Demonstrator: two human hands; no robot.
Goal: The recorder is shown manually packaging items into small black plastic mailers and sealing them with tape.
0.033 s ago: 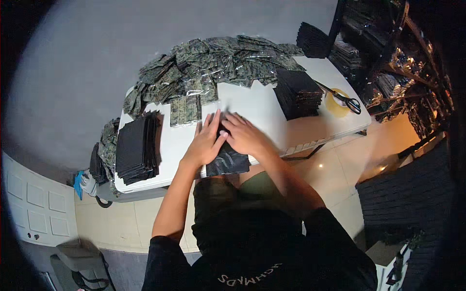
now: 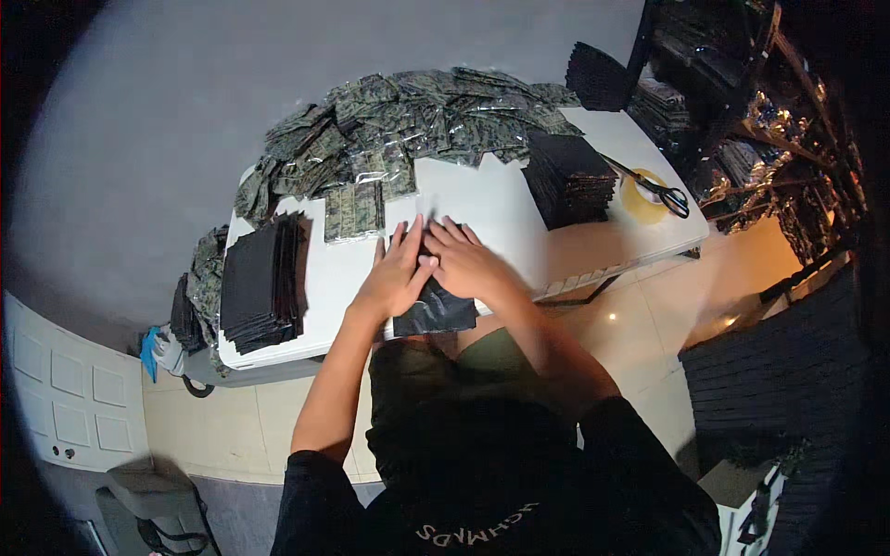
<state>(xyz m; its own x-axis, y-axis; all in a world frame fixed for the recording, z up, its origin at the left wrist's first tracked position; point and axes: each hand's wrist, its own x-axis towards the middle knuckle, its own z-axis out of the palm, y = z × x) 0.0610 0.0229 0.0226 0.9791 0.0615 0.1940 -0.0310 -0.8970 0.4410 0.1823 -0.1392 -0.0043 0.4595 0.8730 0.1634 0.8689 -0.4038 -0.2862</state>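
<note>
At the table's near edge lies a flat black piece with a shiny, plastic-looking lower part (image 2: 436,313). My left hand (image 2: 399,273) rests on its left side, fingers stretched forward. On the upper right of the same piece my right hand (image 2: 464,259) lies flat with its fingers spread. The two thumbs come close together over the middle, and the hands cover much of the black piece. Just beyond my left fingertips is a folded camouflage pack (image 2: 354,211) in clear plastic.
A heap of camouflage packs (image 2: 408,116) lines the far side of the white table (image 2: 473,190). Black stacks stand at left (image 2: 262,283) and right (image 2: 567,181). Scissors (image 2: 663,195) lie over a yellowish tape roll (image 2: 640,206). A loaded shelf (image 2: 732,120) stands at right.
Both hands have slid very slightly toward me over the black piece. Everything else stays in place.
</note>
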